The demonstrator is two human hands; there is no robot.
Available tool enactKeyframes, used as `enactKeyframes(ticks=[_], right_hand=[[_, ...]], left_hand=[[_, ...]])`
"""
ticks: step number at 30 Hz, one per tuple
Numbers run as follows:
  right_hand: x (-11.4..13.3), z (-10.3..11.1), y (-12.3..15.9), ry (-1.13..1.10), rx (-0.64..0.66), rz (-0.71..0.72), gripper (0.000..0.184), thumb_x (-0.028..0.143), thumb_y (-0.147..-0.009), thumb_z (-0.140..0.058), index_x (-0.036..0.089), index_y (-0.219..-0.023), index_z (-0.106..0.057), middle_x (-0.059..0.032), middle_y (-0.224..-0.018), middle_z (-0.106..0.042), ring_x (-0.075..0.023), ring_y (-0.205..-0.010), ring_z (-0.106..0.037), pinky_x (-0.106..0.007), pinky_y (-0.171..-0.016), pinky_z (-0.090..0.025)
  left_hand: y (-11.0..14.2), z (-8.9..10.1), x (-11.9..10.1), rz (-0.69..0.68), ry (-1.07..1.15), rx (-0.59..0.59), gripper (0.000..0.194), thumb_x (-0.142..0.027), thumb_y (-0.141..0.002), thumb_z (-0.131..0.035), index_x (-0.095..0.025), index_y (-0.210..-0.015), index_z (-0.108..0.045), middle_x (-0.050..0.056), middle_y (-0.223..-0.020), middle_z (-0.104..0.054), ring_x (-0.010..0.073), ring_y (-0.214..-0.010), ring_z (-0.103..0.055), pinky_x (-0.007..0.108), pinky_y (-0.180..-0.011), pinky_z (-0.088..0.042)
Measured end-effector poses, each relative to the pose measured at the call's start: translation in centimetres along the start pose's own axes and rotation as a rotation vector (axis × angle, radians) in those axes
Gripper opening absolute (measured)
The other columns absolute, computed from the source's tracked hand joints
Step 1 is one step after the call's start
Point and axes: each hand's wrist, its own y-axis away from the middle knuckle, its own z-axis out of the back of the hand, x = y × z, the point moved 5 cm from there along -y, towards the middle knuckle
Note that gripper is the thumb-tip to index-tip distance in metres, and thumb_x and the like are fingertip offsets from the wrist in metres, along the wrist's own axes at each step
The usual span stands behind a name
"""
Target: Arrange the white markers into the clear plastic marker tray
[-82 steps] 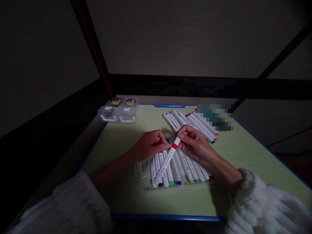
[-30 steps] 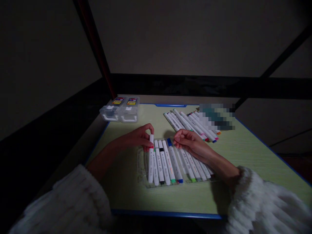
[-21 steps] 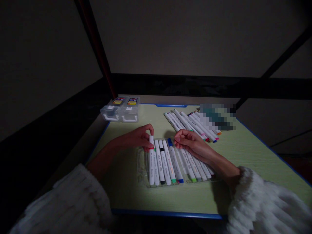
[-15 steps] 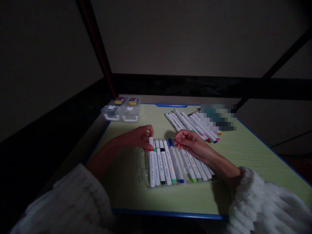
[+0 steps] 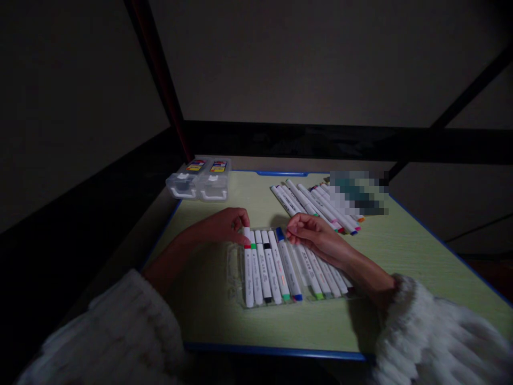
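Left hand (image 5: 225, 225) arches, pinching the red-banded marker (image 5: 249, 275); right hand (image 5: 316, 235) curls, grip unclear.

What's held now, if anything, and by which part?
The left hand is at the far end of the red-banded marker; grip or mere touch is unclear. Whether the right hand holds anything cannot be told.

Two clear boxes (image 5: 214, 184) sit side by side at the far left corner of a pale green table (image 5: 224, 329) edged in blue. They have bright labels (image 5: 218, 166) and white handles (image 5: 214, 196). At the far right, a teal thing (image 5: 348, 191) is pixelated. Behind stand a dark wall (image 5: 296, 64) and a reddish post (image 5: 163, 85).
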Motion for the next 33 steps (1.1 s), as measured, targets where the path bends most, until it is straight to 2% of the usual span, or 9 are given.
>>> enactKeyframes(ticks=[16,26,33], right_hand=[[-0.1,0.0,0.0,-0.005,0.022,0.014,0.012,0.023,-0.069,-0.067,0.016,-0.071,-0.057,0.0013,-0.065,-0.059,-0.0059,-0.057,-0.052,-0.020,-0.053,-0.037],[-0.1,0.0,0.0,0.010,0.016,0.008,0.012,0.023,-0.070,-0.066,0.016,-0.071,-0.057,0.0014,-0.065,-0.059,-0.0061,-0.057,-0.052,-0.020,-0.053,-0.037],[-0.1,0.0,0.0,0.009,0.014,0.005,0.014,0.025,-0.069,-0.067,0.016,-0.071,-0.057,0.0014,-0.065,-0.059,-0.0063,-0.057,-0.052,-0.020,-0.053,-0.037]], left_hand=[[-0.5,-0.4,1.1,-0.010,-0.046,0.040,0.034,-0.034,-0.053,-0.072,-0.014,-0.072,-0.052,-0.006,-0.058,-0.044,0.0082,-0.054,-0.041,0.021,-0.052,-0.029],[-0.5,-0.6,1.1,0.005,-0.024,0.060,0.035,-0.036,-0.053,-0.071,-0.014,-0.071,-0.051,-0.007,-0.057,-0.041,0.0079,-0.055,-0.038,0.021,-0.052,-0.028],[-0.3,-0.6,1.1,0.034,-0.028,0.070,0.050,-0.038,-0.052,-0.071,-0.015,-0.091,-0.049,-0.007,-0.064,-0.040,0.0087,-0.058,-0.037,0.021,-0.052,-0.028]])
